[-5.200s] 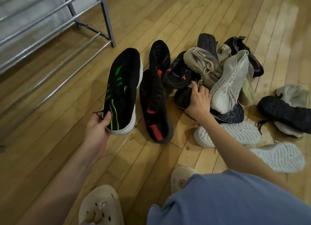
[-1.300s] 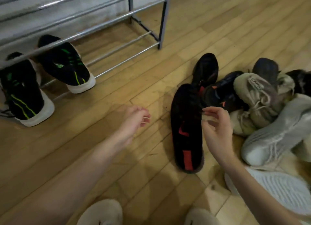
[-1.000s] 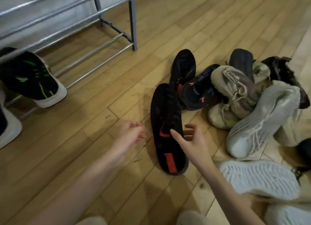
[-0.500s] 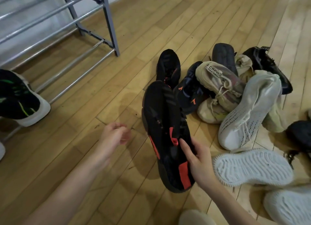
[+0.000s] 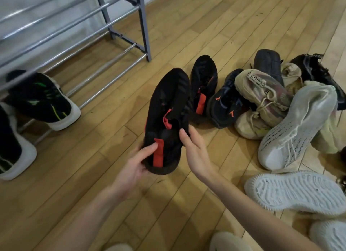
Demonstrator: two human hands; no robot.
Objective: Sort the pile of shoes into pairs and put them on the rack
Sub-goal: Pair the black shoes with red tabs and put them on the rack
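A black shoe with red tabs point(image 5: 166, 110) is lifted off the wooden floor in front of me. My left hand point(image 5: 137, 164) grips its heel, thumb beside the red heel tab. My right hand point(image 5: 194, 153) touches the shoe's right side near the collar with fingers nearly straight. Its matching black and red shoe point(image 5: 203, 84) lies on the floor just behind. The pile to the right holds a black shoe with orange marks point(image 5: 226, 104), beige shoes point(image 5: 262, 93) and a white knit shoe point(image 5: 295, 127). Two black and green shoes point(image 5: 43, 100) sit on the metal rack's point(image 5: 144, 23) bottom bars.
A white shoe lies sole up point(image 5: 295, 192) at the right, another white sole point(image 5: 329, 234) beyond it at the corner. Dark shoes point(image 5: 269, 63) lie at the back of the pile. My pale slippers point(image 5: 224, 241) show at the bottom edge. Bare floor lies between rack and pile.
The black and green pair now sits on the rack. My right hand lifted the black and red shoe from the floor, and my left hand has come in and taken its heel.
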